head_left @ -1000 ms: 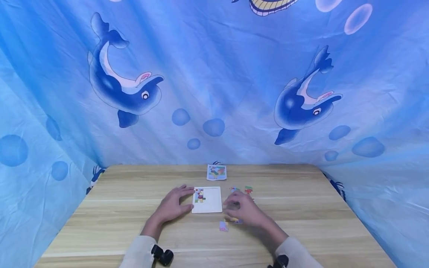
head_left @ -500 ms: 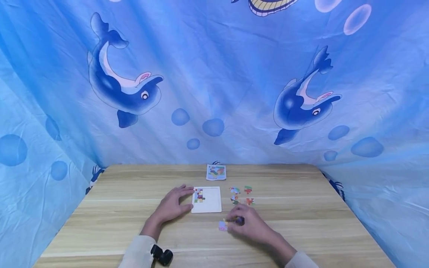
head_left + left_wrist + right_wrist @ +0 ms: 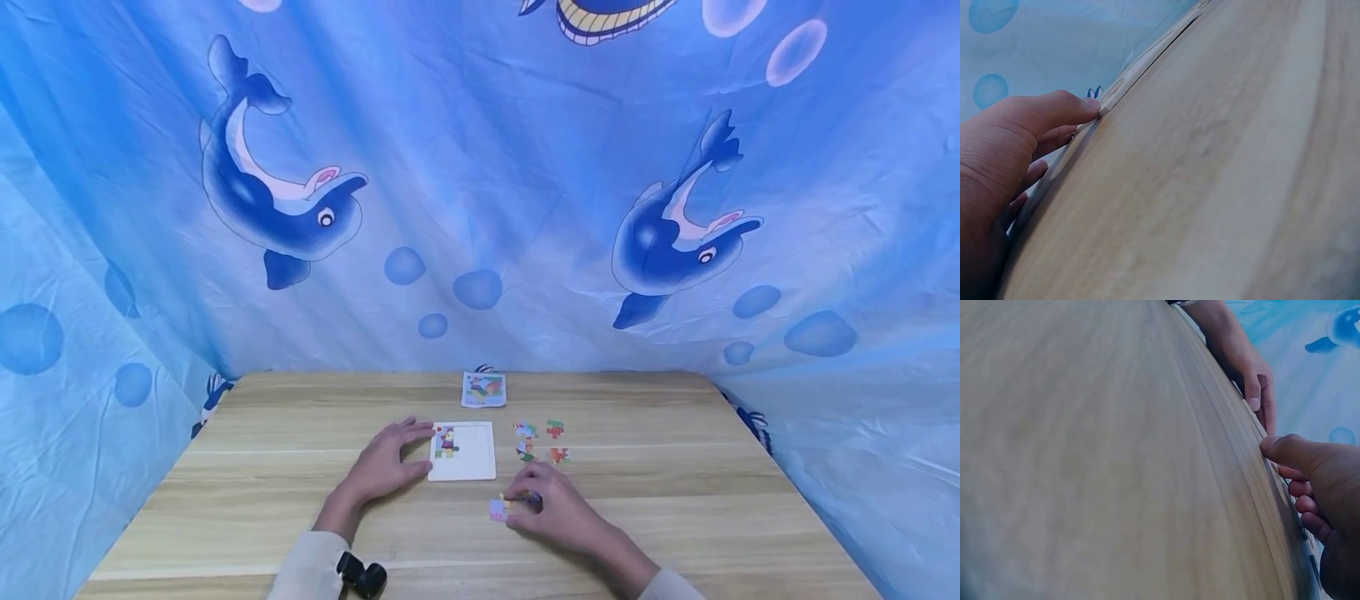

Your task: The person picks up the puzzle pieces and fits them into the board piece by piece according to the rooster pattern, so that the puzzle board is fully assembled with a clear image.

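A white puzzle board [image 3: 474, 458] lies flat, with a few joined pieces [image 3: 447, 440] along its left side. My left hand [image 3: 384, 460] rests at the board's left edge, thumb and forefinger spread and touching it. In the left wrist view, that thumb [image 3: 1063, 114] lies along the thin rim. Right of the board and nearer to me, my right hand [image 3: 553, 510] curls over a puzzle piece [image 3: 530, 498] with yellow and dark blue parts, its thumb and fingertips at that piece. A pink-purple puzzle piece [image 3: 498, 510] lies just left of them. The curled fingers partly hide the held piece.
Several loose puzzle pieces [image 3: 555, 429] lie right of the board. A small picture card [image 3: 483, 390] with a colourful scene sits behind it. The wooden table [image 3: 300, 417] ends at a blue dolphin-print curtain [image 3: 480, 200].
My right hand has come from beside the board's right edge toward me, down to the near pieces, uncovering the loose pieces behind. The left hand has stayed at the board.
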`<state>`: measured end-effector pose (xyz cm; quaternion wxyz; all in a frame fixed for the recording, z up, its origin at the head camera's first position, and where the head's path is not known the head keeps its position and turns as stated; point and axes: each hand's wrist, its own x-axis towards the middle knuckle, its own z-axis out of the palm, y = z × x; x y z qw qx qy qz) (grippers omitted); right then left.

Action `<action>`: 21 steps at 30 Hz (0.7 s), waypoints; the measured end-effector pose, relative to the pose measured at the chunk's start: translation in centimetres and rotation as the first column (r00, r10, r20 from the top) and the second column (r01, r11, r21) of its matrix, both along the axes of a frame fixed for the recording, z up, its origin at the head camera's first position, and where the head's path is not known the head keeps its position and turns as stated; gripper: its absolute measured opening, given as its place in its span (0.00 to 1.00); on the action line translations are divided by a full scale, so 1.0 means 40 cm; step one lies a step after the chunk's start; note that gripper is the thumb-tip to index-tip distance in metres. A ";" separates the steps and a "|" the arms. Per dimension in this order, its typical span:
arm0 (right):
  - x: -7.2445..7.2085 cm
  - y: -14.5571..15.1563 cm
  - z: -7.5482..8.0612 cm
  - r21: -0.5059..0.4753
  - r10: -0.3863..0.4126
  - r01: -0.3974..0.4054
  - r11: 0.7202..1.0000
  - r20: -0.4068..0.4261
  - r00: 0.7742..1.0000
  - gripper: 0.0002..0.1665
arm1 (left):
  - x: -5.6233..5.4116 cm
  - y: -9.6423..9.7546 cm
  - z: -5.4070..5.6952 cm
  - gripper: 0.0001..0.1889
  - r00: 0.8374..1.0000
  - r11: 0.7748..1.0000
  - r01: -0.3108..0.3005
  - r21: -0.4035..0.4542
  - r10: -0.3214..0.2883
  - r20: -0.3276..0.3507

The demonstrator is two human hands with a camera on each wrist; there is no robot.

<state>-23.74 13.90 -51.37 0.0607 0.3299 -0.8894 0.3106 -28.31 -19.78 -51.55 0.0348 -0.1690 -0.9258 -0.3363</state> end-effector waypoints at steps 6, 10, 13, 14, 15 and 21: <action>0.001 -0.002 0.000 0.005 -0.001 0.001 1.000 0.001 1.000 0.12 | -0.002 -0.001 -0.002 0.30 1.000 1.000 0.004 0.001 -0.004 0.000; 0.000 -0.002 0.001 0.000 0.001 -0.001 1.000 0.011 1.000 0.12 | -0.003 -0.003 -0.001 0.30 1.000 1.000 0.008 -0.002 -0.008 -0.005; -0.001 -0.002 0.003 -0.001 0.002 -0.002 1.000 0.020 1.000 0.12 | -0.004 -0.003 -0.002 0.30 1.000 1.000 0.008 -0.007 -0.008 -0.010; -0.001 -0.001 0.003 0.000 0.003 -0.003 1.000 0.022 1.000 0.12 | -0.004 -0.003 -0.001 0.30 1.000 1.000 0.008 -0.010 -0.008 -0.011; -0.001 -0.001 0.005 0.001 0.002 -0.002 1.000 0.027 1.000 0.12 | -0.004 -0.003 -0.001 0.30 1.000 1.000 0.007 -0.008 -0.007 -0.011; -0.001 0.003 0.023 0.001 0.001 -0.001 1.000 0.092 0.996 0.13 | 0.001 0.000 0.000 0.30 1.000 1.000 0.004 0.003 -0.004 -0.007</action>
